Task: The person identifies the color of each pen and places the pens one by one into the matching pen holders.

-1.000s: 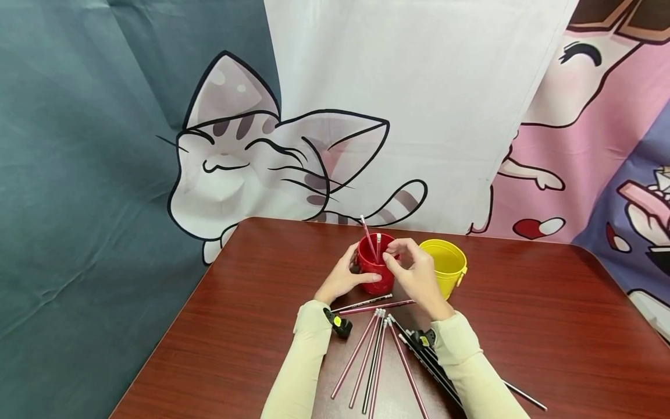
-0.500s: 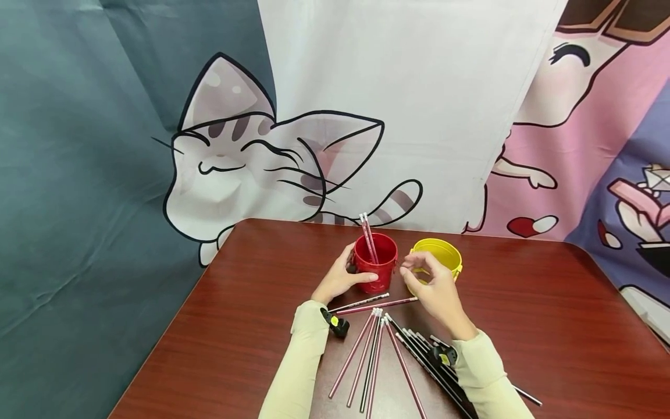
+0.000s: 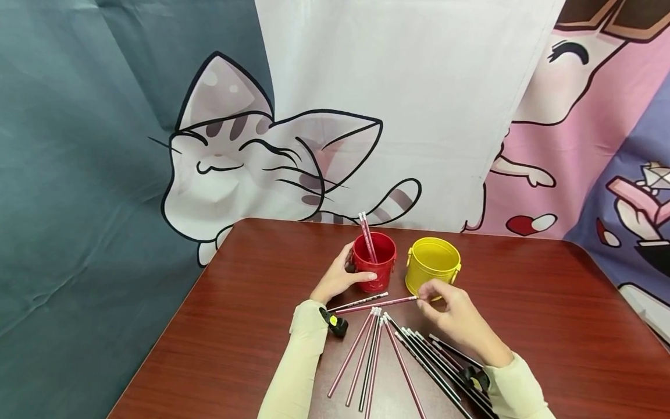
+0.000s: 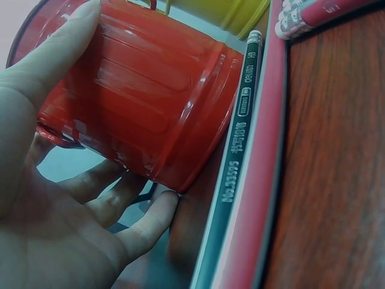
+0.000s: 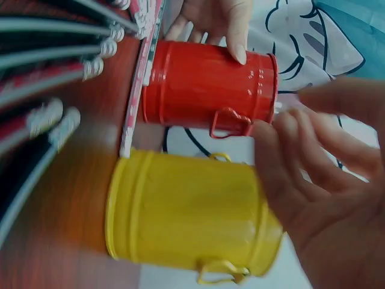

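My left hand (image 3: 337, 279) holds the small red bucket (image 3: 384, 272), with its thumb across the near side and fingers around the far left side. Two dark-red pencils (image 3: 369, 241) lean upright in that bucket, white eraser ends up. In front of it lie a dark lettered pencil (image 4: 237, 144) and a dark-red pencil (image 3: 374, 305), side by side. My right hand (image 3: 460, 317), its fingers loosely curved, hovers close to the dark-red pencil's eraser end. The right wrist view shows nothing between these fingers and a gap to the pencil.
A yellow bucket (image 3: 429, 273) stands just right of the red one; no pencils show inside. Several red and dark pencils (image 3: 361, 361) fan out toward the front. A bunch of mostly black pencils (image 3: 434, 364) lies by the right forearm. A printed cloth (image 3: 445, 87) hangs behind the table.
My right hand has let go of a pencil in the red bucket and moved right and down, past the yellow bucket. The left hand keeps its hold on the red bucket.
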Tool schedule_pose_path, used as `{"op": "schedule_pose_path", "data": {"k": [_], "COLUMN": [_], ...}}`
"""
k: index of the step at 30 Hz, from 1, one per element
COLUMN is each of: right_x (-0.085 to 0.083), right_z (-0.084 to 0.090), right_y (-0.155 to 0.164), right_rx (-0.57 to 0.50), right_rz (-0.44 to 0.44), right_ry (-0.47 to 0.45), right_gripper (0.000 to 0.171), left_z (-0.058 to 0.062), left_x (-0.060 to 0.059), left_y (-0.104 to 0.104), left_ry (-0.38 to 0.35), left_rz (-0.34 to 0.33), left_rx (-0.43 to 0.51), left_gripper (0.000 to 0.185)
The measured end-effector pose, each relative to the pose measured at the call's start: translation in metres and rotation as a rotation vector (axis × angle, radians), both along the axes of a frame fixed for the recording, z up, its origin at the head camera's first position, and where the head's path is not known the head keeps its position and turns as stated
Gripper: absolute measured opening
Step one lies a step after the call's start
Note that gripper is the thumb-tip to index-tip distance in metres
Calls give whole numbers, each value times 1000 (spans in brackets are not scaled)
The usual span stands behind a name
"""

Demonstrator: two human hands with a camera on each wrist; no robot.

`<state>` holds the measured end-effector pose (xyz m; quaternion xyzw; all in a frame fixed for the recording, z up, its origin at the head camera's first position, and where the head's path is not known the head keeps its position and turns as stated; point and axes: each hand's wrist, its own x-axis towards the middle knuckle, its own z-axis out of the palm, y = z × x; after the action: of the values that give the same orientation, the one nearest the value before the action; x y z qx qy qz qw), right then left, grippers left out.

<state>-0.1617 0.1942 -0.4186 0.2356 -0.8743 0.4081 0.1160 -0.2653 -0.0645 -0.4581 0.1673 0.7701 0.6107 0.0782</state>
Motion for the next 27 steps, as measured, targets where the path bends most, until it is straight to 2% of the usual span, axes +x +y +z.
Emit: {"op": "schedule_pose_path", "data": {"k": [3,8,14,23,27], "right_x": [4,10,12,18,19], "right_z": [-3,-5,-9,-11,-12], "right_y": [7,17,23,23,22], "right_rx": [98,273,406,520,529], "right_rz": [74,138,180,92,79], "right_ry": [-89,-229,-271,-314,-346], "right_gripper": [19,14,15,23,23], "left_z": [4,-9,-18,-20,-8], "left_x": [3,-5,-10,-11,-4], "left_y": [0,1,1,0,0], "left_ry": [7,17,30,47,30], "left_rz": [-5,14,27,6,-8], "left_rx": [6,-16,-28,-4,7], "left_gripper": [81,81,82,81,81]}}
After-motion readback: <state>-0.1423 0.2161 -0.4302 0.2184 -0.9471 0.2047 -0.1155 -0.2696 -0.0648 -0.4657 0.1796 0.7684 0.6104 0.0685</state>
